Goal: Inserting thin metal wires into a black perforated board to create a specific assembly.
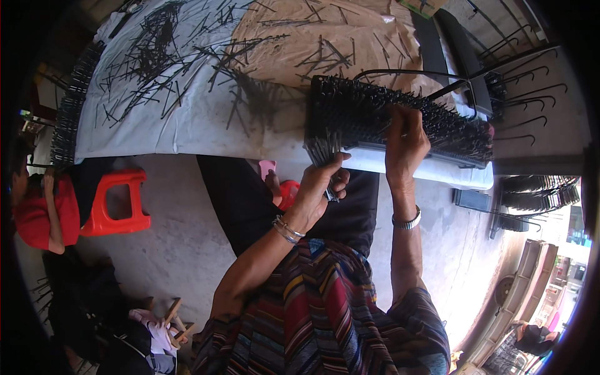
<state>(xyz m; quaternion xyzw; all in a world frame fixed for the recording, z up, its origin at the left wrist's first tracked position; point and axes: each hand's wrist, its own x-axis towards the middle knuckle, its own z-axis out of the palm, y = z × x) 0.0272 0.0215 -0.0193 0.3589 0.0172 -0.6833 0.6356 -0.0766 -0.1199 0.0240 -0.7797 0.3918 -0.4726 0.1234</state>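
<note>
Through the head camera I had one worktop (187, 140), covered in white sheeting, with one brown sheet (294, 47) spread over its far right part. One black rack (315, 115) lay along the near edge, close to the near right corner; it was packed with dark upright rods (450, 134), too many for me to count. One bristling dark row (69, 112) ran along the left edge. On the floor beyond the near left corner I saw one red stool (134, 219), beside one co-worker (37, 219) in red. One small cardboard box (425, 6) sat at the far end of the right edge, its inside out of my sight.

I counted two working hands. The left hand (319, 184) was closed around one bundle (322, 147) of thin rods, bunched too tightly to number, the upper ends just beside the rack's near left corner. The right hand (407, 140) was at the rack's middle, fingers drawn in over the upright rods; I could not tell whether they pinched one. Scores of loose rods (159, 47) lay scattered between the worktop's left edge and the brown sheet, with a dense heap toward the far left.
</note>
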